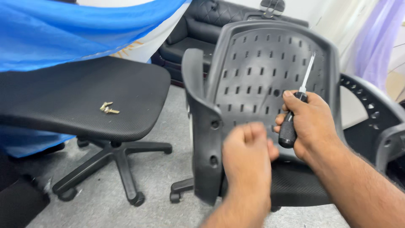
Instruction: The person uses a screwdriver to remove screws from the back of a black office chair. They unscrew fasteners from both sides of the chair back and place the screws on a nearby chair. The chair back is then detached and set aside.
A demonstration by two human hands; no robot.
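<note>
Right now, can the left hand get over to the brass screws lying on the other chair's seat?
Probably yes. The left hand is fisted at the plastic chair back, apparently holding nothing. The screws lie uncovered on the black seat to its left, with nothing between.

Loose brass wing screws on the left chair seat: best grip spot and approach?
Judging by their pose, come straight down from above. The brass wing screws lie flat and loose near the middle of the black mesh seat, nothing around them. Pinch across the flared wings, the widest raised part; the thin shanks would likely slip. The left hand is nearer; the right hand holds a screwdriver.
</note>
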